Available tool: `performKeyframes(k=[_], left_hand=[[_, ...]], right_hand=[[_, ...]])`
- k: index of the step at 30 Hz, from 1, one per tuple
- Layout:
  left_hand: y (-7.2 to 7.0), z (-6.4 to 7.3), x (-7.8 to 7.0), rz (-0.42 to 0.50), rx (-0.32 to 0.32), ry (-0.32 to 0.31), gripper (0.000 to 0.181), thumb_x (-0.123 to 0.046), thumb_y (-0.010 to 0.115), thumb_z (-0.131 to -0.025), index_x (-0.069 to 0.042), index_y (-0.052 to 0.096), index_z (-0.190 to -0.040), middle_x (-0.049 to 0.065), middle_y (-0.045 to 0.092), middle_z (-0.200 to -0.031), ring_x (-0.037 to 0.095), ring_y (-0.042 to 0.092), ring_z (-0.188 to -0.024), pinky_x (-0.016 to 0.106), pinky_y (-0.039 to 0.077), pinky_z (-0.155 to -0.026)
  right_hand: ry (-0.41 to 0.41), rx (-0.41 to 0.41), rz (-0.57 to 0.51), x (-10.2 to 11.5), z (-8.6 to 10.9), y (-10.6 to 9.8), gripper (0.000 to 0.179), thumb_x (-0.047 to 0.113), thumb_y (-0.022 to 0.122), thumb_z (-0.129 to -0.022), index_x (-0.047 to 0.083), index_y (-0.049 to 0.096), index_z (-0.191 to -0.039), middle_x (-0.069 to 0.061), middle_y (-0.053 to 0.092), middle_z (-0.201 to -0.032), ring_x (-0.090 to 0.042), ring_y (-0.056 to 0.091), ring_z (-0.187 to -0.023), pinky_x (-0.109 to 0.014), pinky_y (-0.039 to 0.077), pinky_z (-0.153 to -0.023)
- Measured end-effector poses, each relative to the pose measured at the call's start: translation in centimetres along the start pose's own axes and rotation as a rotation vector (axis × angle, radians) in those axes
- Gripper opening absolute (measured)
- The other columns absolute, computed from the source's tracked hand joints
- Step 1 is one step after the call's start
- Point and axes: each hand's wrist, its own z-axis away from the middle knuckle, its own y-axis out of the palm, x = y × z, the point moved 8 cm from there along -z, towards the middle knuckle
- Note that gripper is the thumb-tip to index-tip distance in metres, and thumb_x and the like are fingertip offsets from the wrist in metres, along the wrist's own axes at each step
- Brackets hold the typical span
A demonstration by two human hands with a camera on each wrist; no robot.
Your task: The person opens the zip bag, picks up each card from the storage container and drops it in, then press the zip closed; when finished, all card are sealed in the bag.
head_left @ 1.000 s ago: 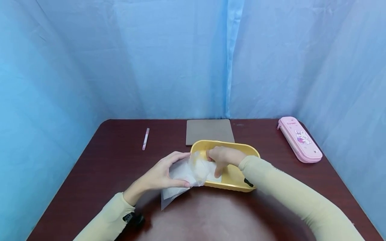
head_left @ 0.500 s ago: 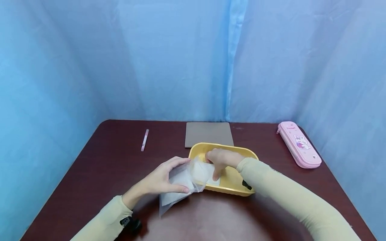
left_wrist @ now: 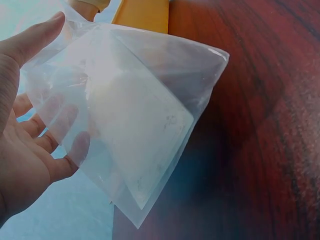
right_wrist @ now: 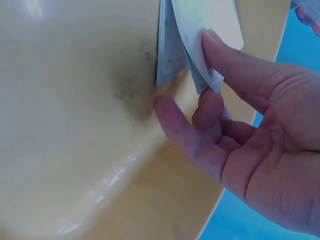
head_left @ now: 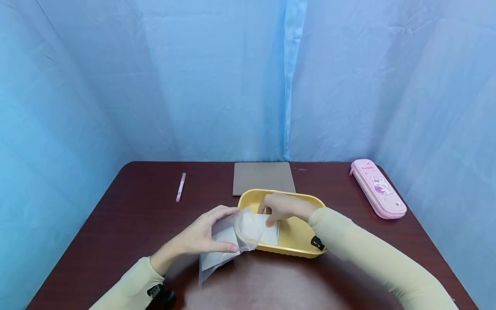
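Note:
My left hand (head_left: 197, 237) holds a translucent plastic bag (head_left: 218, 252) by its mouth, at the left side of a yellow basket (head_left: 304, 254). White paper (left_wrist: 145, 120) shows through the bag in the left wrist view, one corner pointing down. Inside the basket, my right hand (head_left: 284, 206) pinches thin white paper pieces (right_wrist: 212, 22) between thumb and fingers. The right wrist view shows a second piece (right_wrist: 171, 50) standing behind them, its lower edge near the basket floor. In the head view, these white pieces (head_left: 269, 230) lie against the bag's mouth; their overlap is partly hidden.
A grey flat pad (head_left: 263, 177) lies behind the basket on the dark red table (head_left: 147, 215). A pink and white marker (head_left: 181, 187) is at the left, and a pink pencil case (head_left: 378, 189) at the right. Blue curtains (head_left: 213, 86) enclose the table.
The head view has shifted slightly. My right hand has moved a little up and away from the bag, and more of the white paper shows. The left hand keeps its hold on the bag.

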Motion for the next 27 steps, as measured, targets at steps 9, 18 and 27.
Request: performKeyframes(k=[9,18,27], left_hand=[[0.2,-0.4,0.3,0.011,0.017,-0.006,0.083,-0.029,0.092,-0.076,-0.01,0.051,-0.145,-0.001,0.058,-0.138,0.019,0.055,-0.127,0.04,0.044,-0.106],[0.3,-0.8,-0.4,0.007,0.022,0.042,0.081,-0.031,0.091,-0.078,-0.007,0.051,-0.145,0.003,0.059,-0.136,0.02,0.056,-0.126,0.035,0.044,-0.106],[-0.4,-1.2,-0.5,0.006,0.021,0.053,0.083,-0.028,0.092,-0.076,-0.003,0.051,-0.145,0.004,0.06,-0.134,0.021,0.057,-0.124,0.033,0.044,-0.106]], right_hand=[[-0.023,-0.081,-0.029,-0.2,0.5,-1.5,0.035,0.01,0.088,-0.074,0.005,0.078,-0.108,0.008,0.067,-0.071,-0.002,0.058,-0.064,-0.021,0.05,-0.062],[0.027,-0.066,-0.075,-0.5,1.1,-1.8,0.015,0.011,0.085,-0.081,0.009,0.075,-0.092,0.007,0.069,-0.073,-0.004,0.059,-0.066,-0.022,0.049,-0.064],[0.097,-0.022,-0.348,-0.4,2.6,-2.9,0.002,0.01,0.068,-0.099,0.008,0.067,-0.1,-0.005,0.073,-0.081,-0.032,0.073,-0.066,-0.039,0.059,-0.058]])
